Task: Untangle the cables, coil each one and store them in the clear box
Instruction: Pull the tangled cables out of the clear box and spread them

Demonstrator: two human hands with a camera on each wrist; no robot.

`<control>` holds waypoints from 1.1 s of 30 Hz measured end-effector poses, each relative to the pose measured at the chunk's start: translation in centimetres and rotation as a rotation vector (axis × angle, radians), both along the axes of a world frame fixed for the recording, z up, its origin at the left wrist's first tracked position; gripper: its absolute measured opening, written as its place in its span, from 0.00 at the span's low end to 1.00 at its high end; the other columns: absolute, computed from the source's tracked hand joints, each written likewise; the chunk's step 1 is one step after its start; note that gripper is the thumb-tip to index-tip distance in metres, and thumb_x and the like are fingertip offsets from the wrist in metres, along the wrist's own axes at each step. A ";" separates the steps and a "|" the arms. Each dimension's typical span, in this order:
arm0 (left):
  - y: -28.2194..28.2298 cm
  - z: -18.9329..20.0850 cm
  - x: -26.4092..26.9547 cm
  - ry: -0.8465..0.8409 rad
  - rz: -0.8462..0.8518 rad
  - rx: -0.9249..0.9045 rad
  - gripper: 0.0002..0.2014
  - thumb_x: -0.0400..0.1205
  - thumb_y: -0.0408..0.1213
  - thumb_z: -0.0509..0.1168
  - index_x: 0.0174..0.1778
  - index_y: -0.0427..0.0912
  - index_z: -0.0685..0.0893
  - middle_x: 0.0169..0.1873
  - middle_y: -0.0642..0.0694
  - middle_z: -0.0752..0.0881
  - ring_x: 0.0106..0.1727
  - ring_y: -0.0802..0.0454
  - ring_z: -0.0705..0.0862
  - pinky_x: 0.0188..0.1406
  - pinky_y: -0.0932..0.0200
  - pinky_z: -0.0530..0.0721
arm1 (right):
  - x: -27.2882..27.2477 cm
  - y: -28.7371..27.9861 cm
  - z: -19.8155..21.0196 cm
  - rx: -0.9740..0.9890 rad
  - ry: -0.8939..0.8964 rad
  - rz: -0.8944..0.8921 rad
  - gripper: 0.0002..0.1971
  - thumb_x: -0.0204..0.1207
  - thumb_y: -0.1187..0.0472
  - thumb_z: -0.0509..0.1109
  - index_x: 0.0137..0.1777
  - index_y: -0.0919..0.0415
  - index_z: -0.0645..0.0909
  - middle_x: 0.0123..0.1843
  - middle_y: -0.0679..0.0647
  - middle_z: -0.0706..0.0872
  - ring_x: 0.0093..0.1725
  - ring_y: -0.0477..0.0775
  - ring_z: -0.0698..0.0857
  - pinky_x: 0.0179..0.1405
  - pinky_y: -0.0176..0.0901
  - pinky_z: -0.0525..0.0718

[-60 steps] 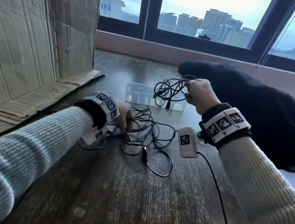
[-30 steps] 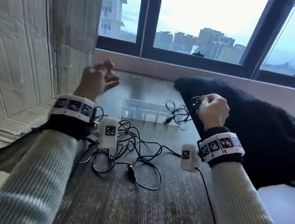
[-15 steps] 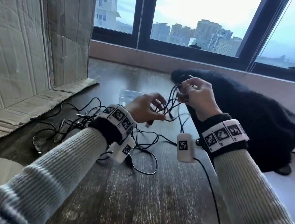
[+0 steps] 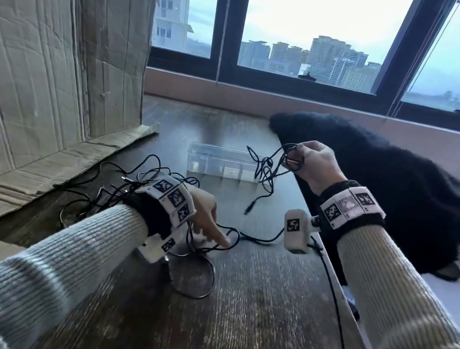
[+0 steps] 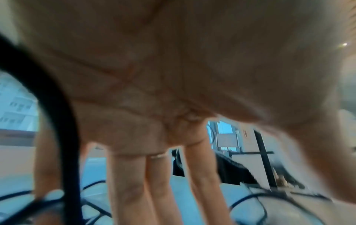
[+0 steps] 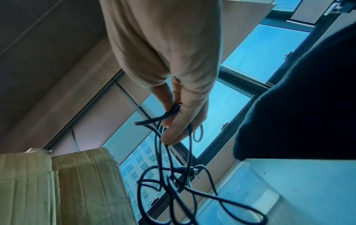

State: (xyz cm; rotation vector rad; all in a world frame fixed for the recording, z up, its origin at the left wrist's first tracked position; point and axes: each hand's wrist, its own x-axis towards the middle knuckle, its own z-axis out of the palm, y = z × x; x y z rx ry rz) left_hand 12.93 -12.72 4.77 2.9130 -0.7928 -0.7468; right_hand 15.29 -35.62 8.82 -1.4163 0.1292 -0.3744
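Observation:
My right hand [image 4: 302, 157] is raised over the table and pinches a bunch of loops of a black cable [image 4: 265, 168]. The cable hangs in front of the clear box [image 4: 219, 160], and its plug end [image 4: 248, 209] dangles near the tabletop. In the right wrist view the fingers [image 6: 179, 120] pinch the cable [image 6: 169, 181] near one plug. My left hand [image 4: 212, 234] reaches down with straight, spread fingers [image 5: 131, 182] and touches a black cable [image 4: 235, 230] on the table. A tangle of other black cables [image 4: 131, 188] lies behind the left wrist.
A wall of flattened cardboard [image 4: 44, 93] stands at the left, its flap lying on the wooden table [image 4: 250, 307]. A black fuzzy garment [image 4: 394, 194] covers the table's right side by the window. A thin black wire [image 4: 334, 303] runs from the right wrist camera.
My left hand has left the raised cable and dropped to the cables on the table. My right hand stays raised with the bunch, now a little farther right.

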 end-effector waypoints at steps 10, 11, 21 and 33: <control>0.3 -1.7 -0.1 -0.104 -0.067 0.082 0.19 0.62 0.53 0.81 0.45 0.53 0.88 0.46 0.56 0.87 0.50 0.55 0.84 0.41 0.61 0.80 | 0.3 -0.4 -2.2 -1.030 0.402 0.041 0.18 0.80 0.58 0.67 0.69 0.60 0.78 0.46 0.54 0.83 0.33 0.48 0.78 0.30 0.33 0.78; 0.4 -1.8 -0.1 -0.116 -0.066 0.072 0.14 0.66 0.49 0.80 0.44 0.51 0.89 0.41 0.56 0.87 0.46 0.56 0.85 0.39 0.61 0.81 | -0.2 -0.4 -2.1 -1.179 0.450 0.086 0.23 0.80 0.56 0.68 0.73 0.61 0.74 0.53 0.54 0.84 0.38 0.48 0.79 0.28 0.30 0.77; 3.3 2.2 -0.3 -0.227 0.000 -0.379 0.08 0.74 0.35 0.75 0.40 0.56 0.89 0.39 0.58 0.90 0.38 0.67 0.86 0.35 0.76 0.79 | -4.0 2.1 -2.6 -1.300 0.450 0.397 0.27 0.76 0.51 0.73 0.74 0.54 0.74 0.68 0.57 0.81 0.59 0.59 0.84 0.49 0.52 0.90; 9.2 6.1 0.1 -0.160 0.096 -0.330 0.08 0.66 0.45 0.80 0.37 0.62 0.90 0.37 0.59 0.91 0.44 0.56 0.90 0.57 0.50 0.87 | -1.4 2.3 -4.2 -1.523 0.531 0.379 0.19 0.78 0.67 0.68 0.69 0.60 0.79 0.42 0.49 0.83 0.19 0.37 0.79 0.16 0.24 0.75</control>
